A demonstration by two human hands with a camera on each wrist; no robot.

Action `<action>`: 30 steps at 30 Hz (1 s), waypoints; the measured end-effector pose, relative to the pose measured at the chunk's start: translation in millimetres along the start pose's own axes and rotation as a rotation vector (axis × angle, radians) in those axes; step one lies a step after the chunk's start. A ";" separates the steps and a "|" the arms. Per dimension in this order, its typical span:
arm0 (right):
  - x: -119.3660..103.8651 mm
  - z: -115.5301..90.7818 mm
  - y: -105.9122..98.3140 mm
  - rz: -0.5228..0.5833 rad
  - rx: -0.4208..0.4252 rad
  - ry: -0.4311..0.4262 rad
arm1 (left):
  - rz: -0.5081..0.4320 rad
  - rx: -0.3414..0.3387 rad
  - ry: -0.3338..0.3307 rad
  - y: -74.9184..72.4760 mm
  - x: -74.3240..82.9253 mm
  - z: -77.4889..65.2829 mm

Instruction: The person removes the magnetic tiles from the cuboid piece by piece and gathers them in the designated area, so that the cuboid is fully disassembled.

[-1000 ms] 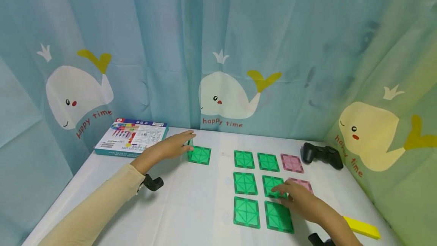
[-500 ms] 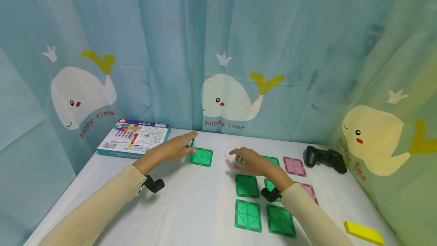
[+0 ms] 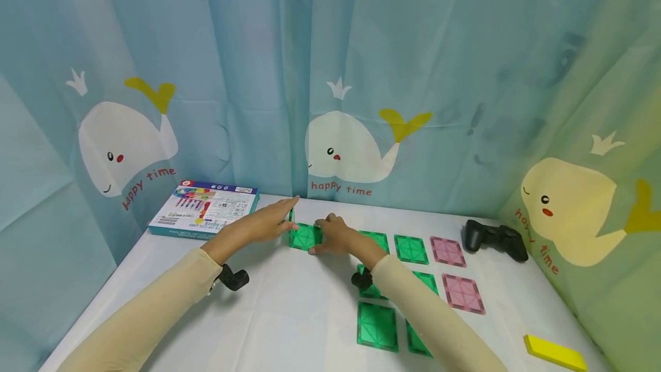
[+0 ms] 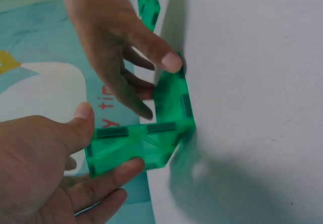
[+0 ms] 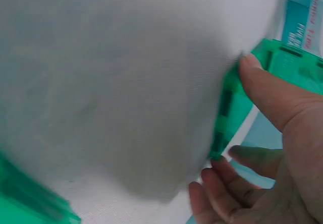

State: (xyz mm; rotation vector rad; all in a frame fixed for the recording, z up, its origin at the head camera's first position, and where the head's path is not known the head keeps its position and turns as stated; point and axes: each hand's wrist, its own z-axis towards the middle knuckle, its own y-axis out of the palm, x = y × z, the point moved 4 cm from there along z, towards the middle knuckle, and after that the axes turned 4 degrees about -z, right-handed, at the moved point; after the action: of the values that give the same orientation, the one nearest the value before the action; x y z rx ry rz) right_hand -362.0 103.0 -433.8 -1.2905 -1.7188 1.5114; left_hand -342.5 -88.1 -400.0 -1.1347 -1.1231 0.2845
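At the back middle of the table, my left hand (image 3: 262,225) holds a green magnetic tile (image 4: 118,151) standing on edge, its thumb and fingers on opposite sides. A second green magnetic tile (image 3: 304,236) lies flat, meeting the upright one along an edge in the left wrist view. My right hand (image 3: 338,236) grips this flat tile by its right side. In the right wrist view the right thumb (image 5: 260,77) is at one corner and the fingertips are by the other. More green tiles (image 3: 377,326) lie in rows to the right, partly hidden beneath my right forearm.
Two pink tiles (image 3: 448,252) lie right of the green rows, with a black game controller (image 3: 494,240) behind them. A yellow block (image 3: 555,352) sits near the right edge. A flat printed box (image 3: 203,210) lies at back left, before the whale-print curtain (image 3: 248,73).
My right hand has moved left from over the green rows to the flat tile and taken hold of its side. My left hand stays at the upright tile.
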 end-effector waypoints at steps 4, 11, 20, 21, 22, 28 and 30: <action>5.1 -0.9 -0.1 0.022 0.000 0.024 | 0.032 0.008 0.009 1.0 -0.4 0.3; 20.3 -9.6 -0.2 0.137 0.084 0.017 | 0.057 0.002 0.018 4.1 -1.7 0.2; 24.8 -19.0 -5.8 0.261 0.277 -0.236 | 0.026 0.002 0.039 5.0 -0.5 -0.7; 24.3 -19.9 -5.4 0.259 0.291 -0.271 | 0.027 0.000 0.039 5.1 0.1 -0.7; 23.7 -20.1 -4.9 0.255 0.298 -0.298 | 0.027 -0.001 0.036 5.1 0.4 -1.0; 21.3 -23.1 -3.8 0.260 0.347 -0.344 | 0.044 -0.006 0.048 5.5 1.5 -0.7; 21.9 -24.2 -4.9 0.273 0.356 -0.343 | 0.047 -0.005 0.049 5.6 1.5 -0.8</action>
State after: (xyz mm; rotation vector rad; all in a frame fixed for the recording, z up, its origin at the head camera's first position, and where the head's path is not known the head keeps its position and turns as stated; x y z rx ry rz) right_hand -352.1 133.8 -427.6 -1.1595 -1.4077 2.1899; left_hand -339.3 -85.0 -403.8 -1.1677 -1.0554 0.2891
